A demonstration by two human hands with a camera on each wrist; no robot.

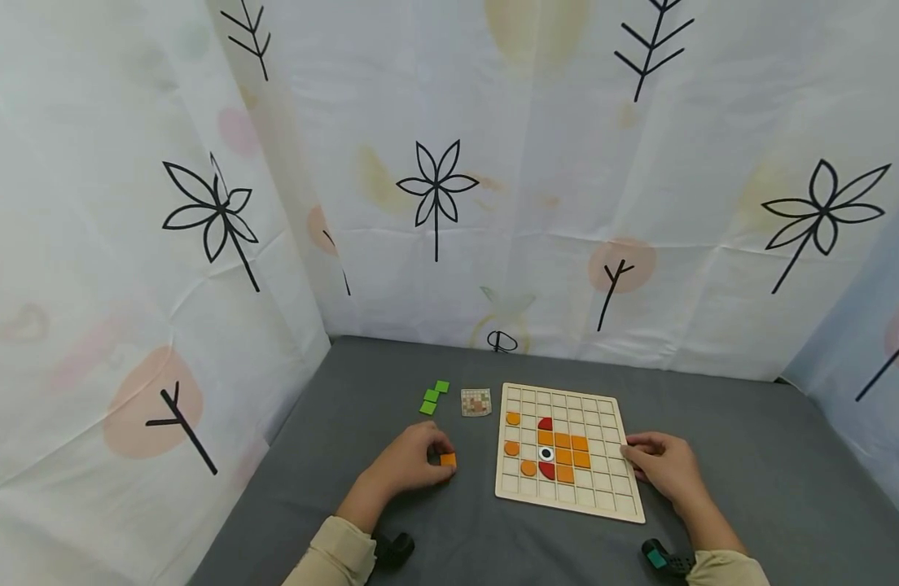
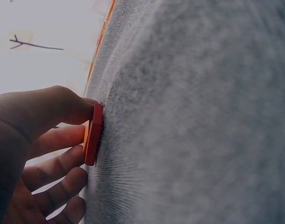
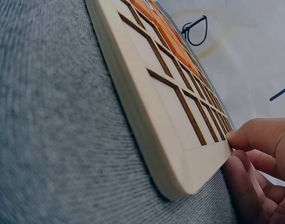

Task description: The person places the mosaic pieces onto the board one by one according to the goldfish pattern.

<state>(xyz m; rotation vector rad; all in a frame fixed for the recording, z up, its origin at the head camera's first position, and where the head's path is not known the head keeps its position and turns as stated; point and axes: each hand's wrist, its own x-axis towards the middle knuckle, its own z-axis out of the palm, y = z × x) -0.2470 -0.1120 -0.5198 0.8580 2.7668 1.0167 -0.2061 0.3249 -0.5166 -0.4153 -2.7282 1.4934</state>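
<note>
My left hand (image 1: 413, 457) is low over the cloth, left of the board, with thumb and fingers on a small square orange tile (image 1: 448, 461). In the left wrist view this tile (image 2: 94, 135) stands close against the grey cloth, its edge looking red. A wooden grid board (image 1: 523, 491) lies flat; its cells hold orange squares (image 1: 563, 456), orange discs (image 1: 528, 468), red rounded pieces (image 1: 546, 470) and a black-and-white eye piece (image 1: 545, 453). My right hand (image 1: 665, 465) pinches the board's right edge, thumb on top and fingers at its side.
Several green square tiles (image 1: 431, 395) lie beyond the left hand. A small patterned card (image 1: 475, 402) sits between them and the board. Dark wrist devices (image 1: 665, 560) are at both wrists. A printed white curtain (image 1: 537, 285) rises behind the grey table (image 1: 757, 456).
</note>
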